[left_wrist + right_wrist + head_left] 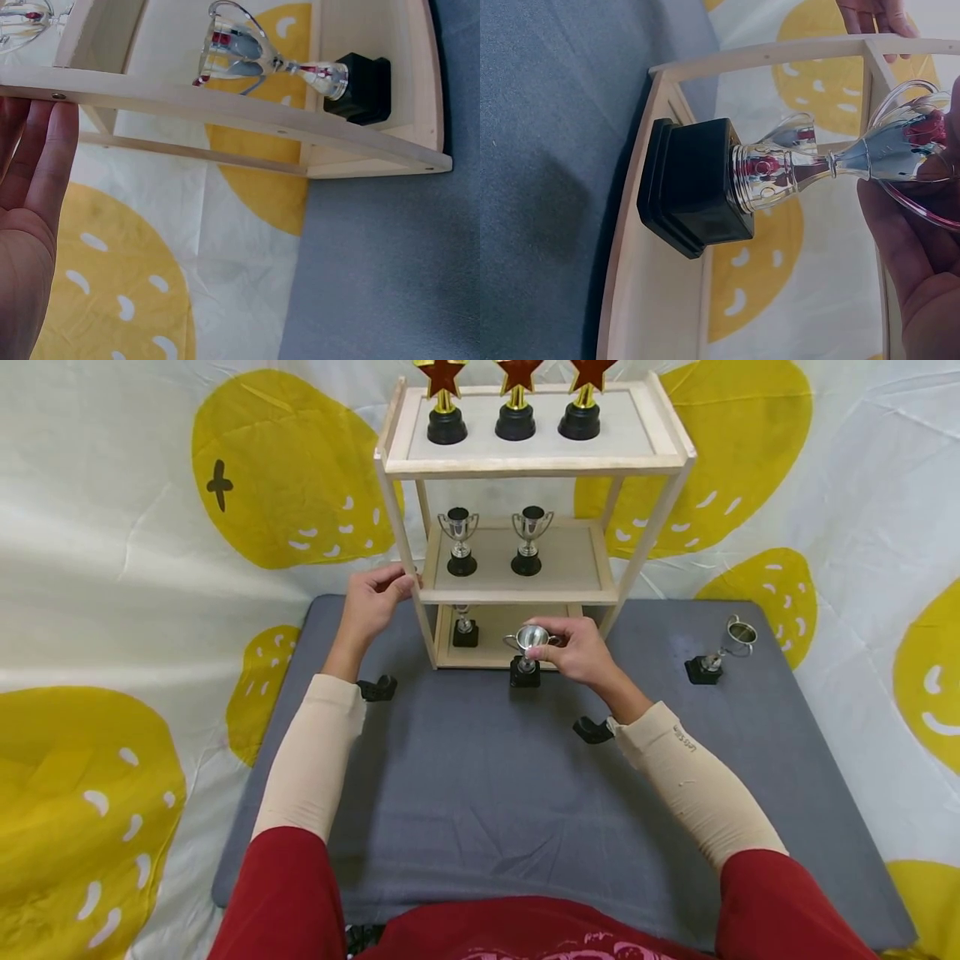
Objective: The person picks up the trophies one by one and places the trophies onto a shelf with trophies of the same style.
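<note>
My right hand (581,647) pinches a small silver trophy cup (780,169) by its bowl. The cup is upright in front of the bottom tier of a wooden shelf rack (517,597), its black base (694,184) close to the front edge. My left hand (375,602) holds the rack's left post (195,109), fingers reaching round it. On the bottom tier, at the left, stands another silver trophy cup (255,56), partly hidden in the head view by the middle tier. Two silver cups (461,539) stand on the middle tier.
Three gold trophies with red stars (515,402) stand on the top tier. One more silver cup (712,660) leans or lies tilted on the grey table (465,793) at the right. A white cloth with yellow shapes (292,468) hangs behind the rack.
</note>
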A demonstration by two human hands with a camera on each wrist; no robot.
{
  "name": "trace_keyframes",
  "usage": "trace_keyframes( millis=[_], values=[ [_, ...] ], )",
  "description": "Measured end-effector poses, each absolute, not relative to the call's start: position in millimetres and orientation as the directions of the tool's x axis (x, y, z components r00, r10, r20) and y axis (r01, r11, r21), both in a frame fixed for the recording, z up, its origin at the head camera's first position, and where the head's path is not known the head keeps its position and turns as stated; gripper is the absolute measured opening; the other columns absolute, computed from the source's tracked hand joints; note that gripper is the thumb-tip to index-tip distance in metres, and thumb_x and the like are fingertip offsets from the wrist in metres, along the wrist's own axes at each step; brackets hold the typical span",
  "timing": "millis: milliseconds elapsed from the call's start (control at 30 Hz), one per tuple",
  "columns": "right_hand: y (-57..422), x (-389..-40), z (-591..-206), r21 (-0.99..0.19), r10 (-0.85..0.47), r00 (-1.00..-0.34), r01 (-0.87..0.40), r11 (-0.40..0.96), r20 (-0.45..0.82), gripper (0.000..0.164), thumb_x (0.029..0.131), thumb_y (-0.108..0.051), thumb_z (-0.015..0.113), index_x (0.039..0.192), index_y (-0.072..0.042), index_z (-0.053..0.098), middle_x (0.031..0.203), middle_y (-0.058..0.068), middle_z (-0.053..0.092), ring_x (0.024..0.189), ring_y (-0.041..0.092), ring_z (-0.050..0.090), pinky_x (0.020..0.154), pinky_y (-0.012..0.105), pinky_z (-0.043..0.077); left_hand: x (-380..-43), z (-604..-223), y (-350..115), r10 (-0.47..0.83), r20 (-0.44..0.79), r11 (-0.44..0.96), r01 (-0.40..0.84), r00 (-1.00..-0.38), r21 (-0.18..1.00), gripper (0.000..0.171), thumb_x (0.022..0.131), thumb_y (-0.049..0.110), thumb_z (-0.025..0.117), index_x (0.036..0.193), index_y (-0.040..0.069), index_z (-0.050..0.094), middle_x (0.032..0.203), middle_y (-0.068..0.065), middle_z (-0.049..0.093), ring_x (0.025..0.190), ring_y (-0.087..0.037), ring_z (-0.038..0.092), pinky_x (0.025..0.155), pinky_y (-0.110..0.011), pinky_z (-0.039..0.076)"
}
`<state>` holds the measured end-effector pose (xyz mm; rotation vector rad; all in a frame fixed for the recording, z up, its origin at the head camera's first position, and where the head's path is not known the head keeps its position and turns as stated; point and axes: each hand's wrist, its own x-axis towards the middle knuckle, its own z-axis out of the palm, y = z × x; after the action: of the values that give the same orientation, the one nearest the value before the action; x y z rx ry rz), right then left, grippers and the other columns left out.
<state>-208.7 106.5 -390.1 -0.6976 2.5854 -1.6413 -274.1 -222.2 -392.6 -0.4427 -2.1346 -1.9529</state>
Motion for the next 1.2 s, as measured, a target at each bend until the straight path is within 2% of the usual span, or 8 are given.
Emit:
trace_keyframes(
  millis=[133,267,400,633,733,967,1200],
  values=[
    [106.8,-211.6,-394.3,-0.861,-0.369,-0.902,-0.361,0.359,0.225,0.036,0.081,-0.001,0.078,0.115,0.006,0.07,0.102,0.026,0.072,0.07,0.007,0.059,0.059,0.013,0.05,-274.5,-392.1,-221.6,0.078,0.34,0.078,0.346,-0.937,0.935,0.035,0.092,0.01,0.067,0.117,-0.015,0.065,0.105,-0.027,0.071,0.091,-0.012,0.072,0.086,-0.025,0.06],
    [107.0,-213.5,-396.6,-0.86,-0.375,-0.898,-0.369,0.353,0.231,0.036,0.081,0.0,0.078,0.115,0.006,0.07,0.101,0.026,0.072,0.07,0.01,0.059,0.058,0.013,0.049,-270.8,-387.0,-220.5,0.083,0.317,0.099,0.324,-0.945,0.941,0.031,0.093,0.01,0.066,0.117,-0.009,0.068,0.108,-0.028,0.07,0.094,-0.014,0.071,0.086,-0.024,0.06],
    [106.1,-214.2,-396.9,-0.86,-0.371,-0.899,-0.367,0.354,0.231,0.037,0.081,0.0,0.078,0.116,0.007,0.069,0.101,0.026,0.072,0.069,0.01,0.058,0.056,0.014,0.049,-263.5,-378.8,-219.0,0.085,0.318,0.11,0.326,-0.944,0.939,0.026,0.093,0.009,0.066,0.115,-0.004,0.071,0.109,-0.032,0.068,0.096,-0.019,0.072,0.088,-0.029,0.06],
    [104.0,-215.9,-399.1,-0.869,-0.356,-0.91,-0.344,0.354,0.215,0.038,0.081,0.0,0.078,0.117,0.007,0.069,0.103,0.028,0.072,0.067,0.003,0.057,0.056,0.014,0.049,-257.9,-374.3,-217.9,0.093,0.345,0.095,0.353,-0.934,0.931,0.029,0.092,0.007,0.066,0.115,-0.011,0.068,0.107,-0.034,0.068,0.095,-0.022,0.072,0.092,-0.042,0.057],
    [103.1,-217.3,-400.2,-0.871,-0.35,-0.912,-0.339,0.355,0.212,0.038,0.081,0.0,0.078,0.117,0.007,0.069,0.103,0.028,0.072,0.068,0.003,0.058,0.057,0.013,0.049,-257.7,-374.6,-217.9,0.092,0.347,0.095,0.355,-0.933,0.93,0.03,0.093,0.006,0.065,0.116,-0.014,0.066,0.108,-0.035,0.067,0.094,-0.021,0.072,0.092,-0.042,0.057],
    [102.2,-219.8,-403.8,-0.869,-0.35,-0.915,-0.333,0.366,0.203,0.037,0.082,-0.002,0.078,0.118,0.006,0.069,0.102,0.026,0.072,0.068,0.005,0.057,0.056,0.015,0.048,-256.7,-375.7,-218.4,0.093,0.34,0.088,0.348,-0.936,0.933,0.025,0.093,0.006,0.065,0.113,-0.007,0.071,0.107,-0.032,0.069,0.094,-0.018,0.072,0.09,-0.035,0.059],
    [107.0,-245.8,-435.8,-0.882,-0.326,-0.922,-0.322,0.345,0.209,0.038,0.081,-0.012,0.081,0.118,-0.006,0.073,0.101,0.021,0.074,0.065,0.005,0.056,0.053,0.02,0.046,-274.4,-394.5,-223.4,0.075,0.36,0.082,0.365,-0.93,0.927,0.028,0.092,0.013,0.068,0.114,-0.004,0.071,0.102,-0.019,0.074,0.091,-0.011,0.072,0.087,-0.029,0.06]
  ],
)
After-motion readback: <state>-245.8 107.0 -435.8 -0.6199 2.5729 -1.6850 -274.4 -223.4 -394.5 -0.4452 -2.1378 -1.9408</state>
